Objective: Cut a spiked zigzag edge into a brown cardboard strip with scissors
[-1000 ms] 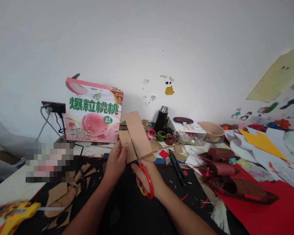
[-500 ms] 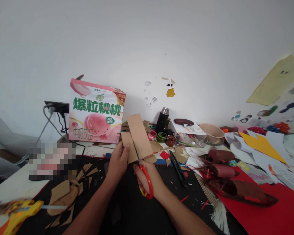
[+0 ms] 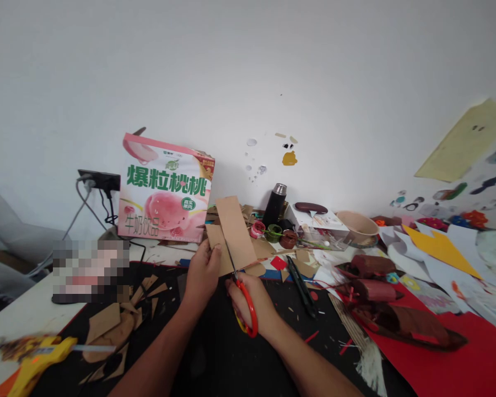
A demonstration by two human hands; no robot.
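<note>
My left hand pinches a piece of brown cardboard by its left part, thumb on the near face. The cardboard stands raised above the black mat, split by a slanting cut line with its right strip reaching higher. My right hand is wrapped round a pair of scissors with red and yellow handles. The scissor blades point up and to the left, lying along the cut between the two cardboard parts. Some of my right fingers are hidden behind the handles.
Cardboard scraps and a yellow glue gun lie left. A pink drink box stands behind. Paint jars, a black flask and a utility knife are right of the hands. Brown model boats rest on red paper.
The view has shifted slightly, so everything sits a little differently in the picture. Both hands keep their hold on the cardboard and scissors, with the blades still in the cut.
</note>
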